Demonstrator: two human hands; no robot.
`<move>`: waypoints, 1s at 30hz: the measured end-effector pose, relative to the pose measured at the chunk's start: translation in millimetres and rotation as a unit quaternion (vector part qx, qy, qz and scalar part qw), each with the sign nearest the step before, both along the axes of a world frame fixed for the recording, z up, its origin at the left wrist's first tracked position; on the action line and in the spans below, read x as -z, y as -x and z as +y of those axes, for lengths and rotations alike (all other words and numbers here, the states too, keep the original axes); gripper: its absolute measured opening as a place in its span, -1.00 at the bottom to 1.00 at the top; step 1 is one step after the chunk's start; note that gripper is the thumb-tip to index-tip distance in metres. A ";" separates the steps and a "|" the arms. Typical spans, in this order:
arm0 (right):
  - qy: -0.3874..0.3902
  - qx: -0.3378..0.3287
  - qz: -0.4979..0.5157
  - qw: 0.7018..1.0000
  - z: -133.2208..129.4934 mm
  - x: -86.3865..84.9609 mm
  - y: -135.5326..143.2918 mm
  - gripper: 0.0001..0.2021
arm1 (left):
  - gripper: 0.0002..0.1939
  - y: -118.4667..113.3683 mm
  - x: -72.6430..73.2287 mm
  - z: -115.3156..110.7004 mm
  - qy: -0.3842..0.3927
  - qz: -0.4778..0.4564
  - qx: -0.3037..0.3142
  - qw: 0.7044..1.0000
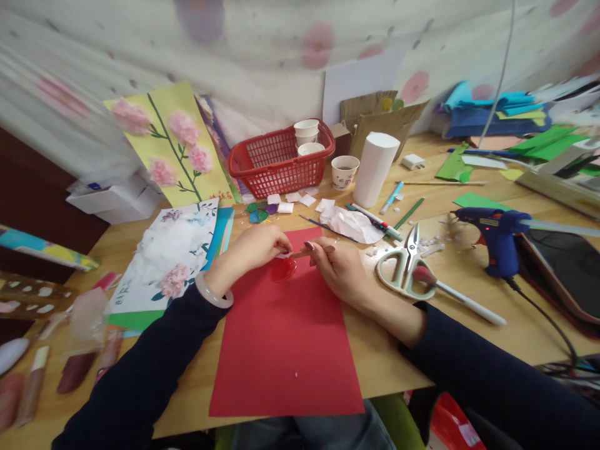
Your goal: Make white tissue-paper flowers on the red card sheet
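Observation:
A sheet of red paper lies in front of me. On its upper part is a glossy red round thing, perhaps a small lid. Just above it, my right hand pinches a flat wooden stick, which points left toward my other hand. My left hand, a pale bangle on its wrist, has its fingertips closed on a small white piece. The stick's left end meets or nearly meets this piece; fingers partly hide the contact.
White-handled scissors lie right of my right hand, near a blue glue gun. Behind stand a red basket with paper cups, another cup and a white roll. A flower picture lies at left.

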State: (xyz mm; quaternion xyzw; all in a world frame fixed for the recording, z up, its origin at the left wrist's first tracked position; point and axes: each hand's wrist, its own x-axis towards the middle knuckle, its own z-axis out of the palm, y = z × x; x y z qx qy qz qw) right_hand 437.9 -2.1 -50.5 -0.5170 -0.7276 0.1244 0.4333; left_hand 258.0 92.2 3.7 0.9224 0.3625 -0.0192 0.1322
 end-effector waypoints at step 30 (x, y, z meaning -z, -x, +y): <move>0.031 -0.013 0.010 0.999 3.3 1.6 3.4 -0.55 | -0.73 6.9 8.5 4.5 -0.007 -0.003 0.039 0.999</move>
